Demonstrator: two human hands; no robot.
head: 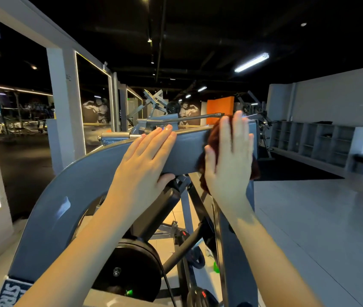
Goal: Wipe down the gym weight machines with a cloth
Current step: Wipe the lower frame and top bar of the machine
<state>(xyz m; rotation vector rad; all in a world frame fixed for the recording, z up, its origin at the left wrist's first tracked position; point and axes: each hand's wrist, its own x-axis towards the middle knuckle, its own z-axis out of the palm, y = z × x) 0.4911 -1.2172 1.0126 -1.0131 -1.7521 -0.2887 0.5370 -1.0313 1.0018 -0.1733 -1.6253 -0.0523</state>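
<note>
A grey weight machine fills the middle of the head view, its curved arm [70, 180] rising from lower left to a flat beam at centre. My left hand [145, 160] grips that beam, fingers laid over the top and thumb tucked under its lower edge. My right hand [229, 160] lies flat with fingers spread, pressing a dark reddish-brown cloth [211, 140] against the beam's right end. Most of the cloth is hidden behind the hand; only its edges show.
A black weight plate [132, 267] hangs on the machine below my arms, among grey struts. More machines [154, 105] stand behind. A mirrored wall [92, 103] runs along the left, grey cubby shelves [313, 140] along the right, with open floor [320, 218] between.
</note>
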